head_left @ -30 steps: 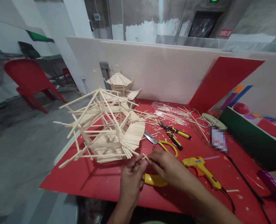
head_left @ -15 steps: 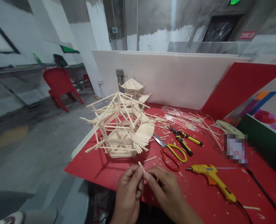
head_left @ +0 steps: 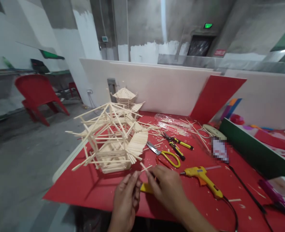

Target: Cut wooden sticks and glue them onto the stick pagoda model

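My right hand pinches a short thin wooden stick between thumb and fingers, its end pointing up and left. Close beside it, my left hand is closed, thumb against the fingers; whatever it may hold is hidden. Another short stick lies on the red tabletop, crossing behind the held one in view. Between the hands shows a yellow object with a dark end, partly covered by my right hand. Just beyond stands an open pavilion frame of wooden sticks, with a fan of sticks forming one roof panel.
Scissors, yellow-black pliers and a yellow glue gun lie right of the model. Bagged sticks and scraps lie behind. A finished-looking roofed model stands at the back, before a white board. A green board bounds the right.
The view has swung right. My hands have drawn slightly apart; the stick formerly between both is now in my right hand's pinch. More of the yellow object shows between them.
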Action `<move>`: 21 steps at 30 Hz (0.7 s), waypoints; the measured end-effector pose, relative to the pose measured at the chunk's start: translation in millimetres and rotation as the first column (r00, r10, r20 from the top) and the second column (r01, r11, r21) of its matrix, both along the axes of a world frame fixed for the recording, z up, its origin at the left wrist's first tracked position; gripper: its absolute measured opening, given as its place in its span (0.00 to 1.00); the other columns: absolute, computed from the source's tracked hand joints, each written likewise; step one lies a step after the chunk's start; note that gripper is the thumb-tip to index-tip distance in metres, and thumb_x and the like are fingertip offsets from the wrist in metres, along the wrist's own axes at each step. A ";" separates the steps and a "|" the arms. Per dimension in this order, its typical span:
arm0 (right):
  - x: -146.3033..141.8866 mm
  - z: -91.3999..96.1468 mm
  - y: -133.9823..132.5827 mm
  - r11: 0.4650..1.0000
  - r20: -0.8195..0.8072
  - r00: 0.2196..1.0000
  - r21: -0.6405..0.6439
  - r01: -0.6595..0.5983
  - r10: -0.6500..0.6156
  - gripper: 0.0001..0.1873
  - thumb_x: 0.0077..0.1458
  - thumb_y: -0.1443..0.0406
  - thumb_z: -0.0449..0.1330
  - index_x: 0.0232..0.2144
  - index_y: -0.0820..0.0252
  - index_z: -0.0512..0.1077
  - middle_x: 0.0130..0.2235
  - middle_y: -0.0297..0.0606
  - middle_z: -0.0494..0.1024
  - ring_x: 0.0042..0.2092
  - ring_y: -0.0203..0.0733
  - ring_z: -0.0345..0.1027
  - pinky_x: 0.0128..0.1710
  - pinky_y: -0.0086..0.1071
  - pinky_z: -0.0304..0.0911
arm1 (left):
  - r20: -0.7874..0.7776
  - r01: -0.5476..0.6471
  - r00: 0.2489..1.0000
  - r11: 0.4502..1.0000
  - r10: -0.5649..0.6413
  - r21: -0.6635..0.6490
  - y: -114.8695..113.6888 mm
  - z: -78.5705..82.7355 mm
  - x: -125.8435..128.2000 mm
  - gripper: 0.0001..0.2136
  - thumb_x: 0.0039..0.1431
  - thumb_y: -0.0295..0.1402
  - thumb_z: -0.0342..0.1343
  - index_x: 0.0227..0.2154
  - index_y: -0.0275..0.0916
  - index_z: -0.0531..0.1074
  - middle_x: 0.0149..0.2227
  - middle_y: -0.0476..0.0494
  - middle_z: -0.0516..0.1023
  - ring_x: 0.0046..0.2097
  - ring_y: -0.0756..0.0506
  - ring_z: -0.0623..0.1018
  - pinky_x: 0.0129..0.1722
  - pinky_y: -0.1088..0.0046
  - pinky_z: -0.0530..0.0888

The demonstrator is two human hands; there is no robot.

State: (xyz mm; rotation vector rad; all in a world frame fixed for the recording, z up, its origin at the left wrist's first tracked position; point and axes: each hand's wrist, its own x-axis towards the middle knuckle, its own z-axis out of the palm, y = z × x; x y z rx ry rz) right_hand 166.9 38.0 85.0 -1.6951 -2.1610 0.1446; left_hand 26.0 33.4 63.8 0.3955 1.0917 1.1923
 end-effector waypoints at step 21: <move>117.7 -26.2 207.5 0.938 0.489 0.831 -0.332 -0.103 0.264 0.19 0.62 0.58 0.59 0.53 0.61 0.68 0.53 0.43 0.72 0.49 0.45 0.70 0.47 0.44 0.69 | -0.557 0.231 0.828 0.945 -0.065 0.234 36.8 -24.3 32.0 0.13 0.47 0.42 0.64 0.30 0.37 0.81 0.31 0.43 0.81 0.33 0.45 0.76 0.32 0.74 0.72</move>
